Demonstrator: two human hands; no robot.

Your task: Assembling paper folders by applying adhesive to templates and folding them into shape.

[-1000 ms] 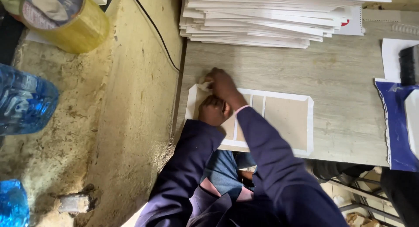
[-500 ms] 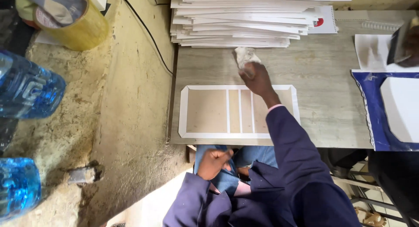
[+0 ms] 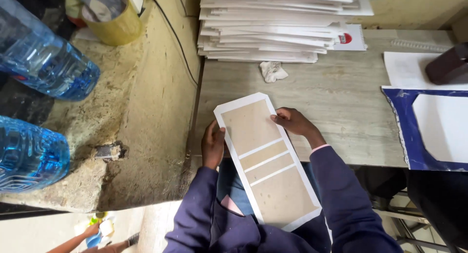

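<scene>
I hold a long flat piece of brown board with a white border and white dividing strips (image 3: 265, 158), turned lengthwise toward me over the table's near edge. My left hand (image 3: 213, 145) grips its left long edge, thumb on top. My right hand (image 3: 292, 122) grips its right long edge near the far end. A crumpled whitish cloth (image 3: 273, 71) lies on the grey table (image 3: 336, 97), apart from both hands, just in front of a tall stack of white boards (image 3: 282, 24).
A blue-edged sheet with a white panel (image 3: 429, 126) and a dark object (image 3: 448, 65) lie at the right. Two blue water bottles (image 3: 44, 63) and a roll of yellowish tape (image 3: 109, 19) sit on the rough ledge at the left. Another person's hand (image 3: 92, 229) shows below.
My right hand left the crumpled cloth by the stack. Both hands took the bordered board, lifted it off the table and turned it from crosswise to lengthwise toward me.
</scene>
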